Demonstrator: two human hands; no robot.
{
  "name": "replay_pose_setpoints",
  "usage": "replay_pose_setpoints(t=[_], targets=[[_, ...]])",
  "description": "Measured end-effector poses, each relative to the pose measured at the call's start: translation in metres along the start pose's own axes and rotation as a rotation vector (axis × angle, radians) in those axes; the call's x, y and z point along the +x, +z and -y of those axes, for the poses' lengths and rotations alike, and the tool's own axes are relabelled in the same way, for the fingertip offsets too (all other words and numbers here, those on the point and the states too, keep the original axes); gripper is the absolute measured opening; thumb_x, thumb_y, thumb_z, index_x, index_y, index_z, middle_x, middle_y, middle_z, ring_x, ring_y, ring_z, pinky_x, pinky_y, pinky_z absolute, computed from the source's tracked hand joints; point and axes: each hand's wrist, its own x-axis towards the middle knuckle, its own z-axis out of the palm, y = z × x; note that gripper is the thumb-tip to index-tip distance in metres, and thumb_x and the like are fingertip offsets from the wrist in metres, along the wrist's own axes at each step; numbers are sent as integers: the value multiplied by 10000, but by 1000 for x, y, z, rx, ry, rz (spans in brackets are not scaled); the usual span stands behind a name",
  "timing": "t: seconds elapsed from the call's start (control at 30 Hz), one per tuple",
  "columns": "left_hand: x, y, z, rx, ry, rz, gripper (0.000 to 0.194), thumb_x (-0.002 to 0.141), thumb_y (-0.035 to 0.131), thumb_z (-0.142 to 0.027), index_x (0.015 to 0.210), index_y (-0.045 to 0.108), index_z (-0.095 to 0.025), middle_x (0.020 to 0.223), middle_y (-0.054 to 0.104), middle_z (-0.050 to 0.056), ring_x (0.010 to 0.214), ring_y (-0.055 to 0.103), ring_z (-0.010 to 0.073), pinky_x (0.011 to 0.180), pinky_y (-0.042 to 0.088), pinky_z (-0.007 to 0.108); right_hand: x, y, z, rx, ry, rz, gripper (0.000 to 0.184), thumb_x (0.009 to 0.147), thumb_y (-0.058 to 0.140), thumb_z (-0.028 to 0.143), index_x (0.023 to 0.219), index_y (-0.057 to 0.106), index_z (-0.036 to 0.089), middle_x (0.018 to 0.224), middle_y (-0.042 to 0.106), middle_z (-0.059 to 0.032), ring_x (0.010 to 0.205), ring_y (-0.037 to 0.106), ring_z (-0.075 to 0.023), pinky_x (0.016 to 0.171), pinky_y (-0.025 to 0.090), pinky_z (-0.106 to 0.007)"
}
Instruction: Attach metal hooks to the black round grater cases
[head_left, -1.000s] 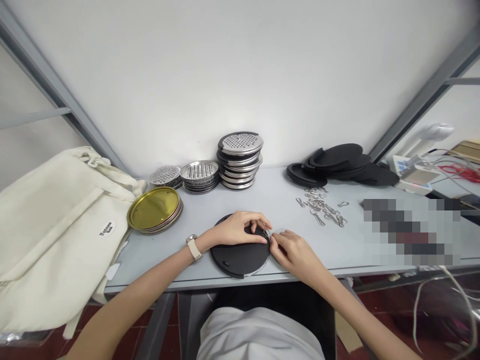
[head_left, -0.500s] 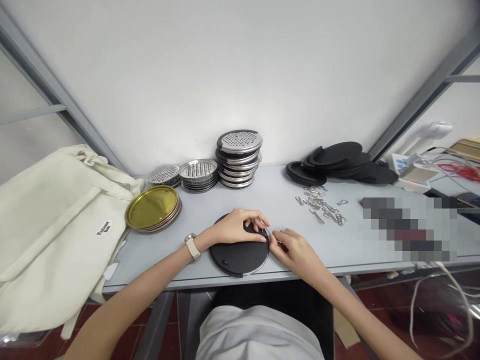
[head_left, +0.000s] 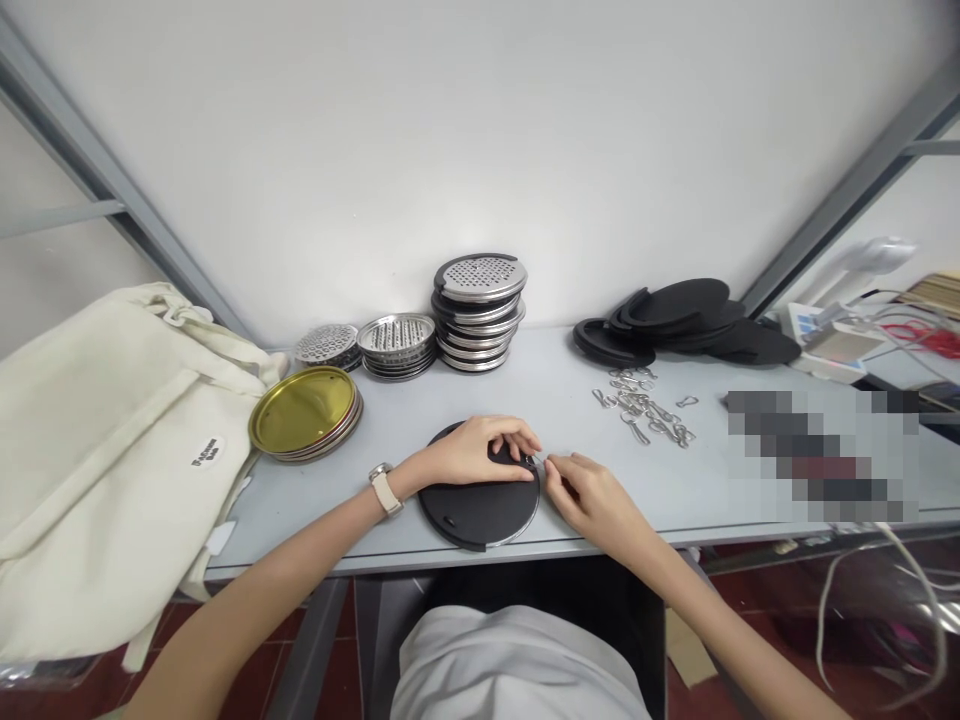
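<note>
A round black disc [head_left: 487,512] with a silver edge at its lower right lies flat near the table's front. My left hand [head_left: 471,452] rests over its upper part, fingers bent and thumb pressed down near the right rim, gripping it there. At that rim sits a small metal snap clip [head_left: 535,460], partly hidden by fingers. My right hand [head_left: 589,492] is closed in a pinch at the clip's outer end, just beside the disc. More loose snap clips [head_left: 645,408] lie scattered on the table, farther back to the right.
Along the wall stand a tall stack of grater discs [head_left: 480,312], two lower grater stacks [head_left: 397,345] and gold lids [head_left: 304,410]. Black covers [head_left: 675,315] are piled back right. A cream bag [head_left: 112,450] hangs over the left side; a blurred-out object [head_left: 821,460] lies right.
My right hand has shifted slightly outward from the disc's rim, still pinched at the clip. My left hand and the disc stay nearly in place; the view moved a little.
</note>
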Motion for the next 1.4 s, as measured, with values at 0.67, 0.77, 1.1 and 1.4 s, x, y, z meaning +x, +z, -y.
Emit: replay_pose_setpoints(t=[0.67, 0.77, 1.1, 1.4], targets=[[0, 1, 0, -32, 5, 18, 297, 752, 697, -236, 1026, 627, -148, 964, 681, 59, 829, 605, 127, 790, 483, 239, -3, 4, 1, -91, -65, -43, 349, 953, 344, 253, 637, 476, 193, 540, 456, 0, 542, 457, -146, 582, 322, -270], [0, 1, 0, -38, -3, 17, 299, 744, 703, -221, 1024, 630, -147, 955, 681, 62, 824, 606, 130, 788, 482, 243, -4, 4, 2, -82, -70, -73, 350, 951, 350, 252, 617, 437, 199, 528, 422, 13, 525, 433, -138, 572, 311, -267], [0, 2, 1, -32, 17, 47, 336, 764, 687, -232, 1080, 606, -152, 973, 675, 72, 851, 600, 135, 800, 476, 256, -4, 3, -5, 23, 45, -61, 320, 965, 319, 264, 660, 398, 208, 565, 447, 18, 523, 437, -130, 555, 318, -256], [0, 3, 2, 41, 7, -6, 329, 742, 698, -243, 1048, 612, -154, 914, 638, 49, 794, 586, 123, 739, 465, 236, 0, 4, 1, -158, -73, 43, 365, 971, 307, 241, 663, 497, 191, 576, 510, -21, 579, 486, -163, 615, 335, -281]])
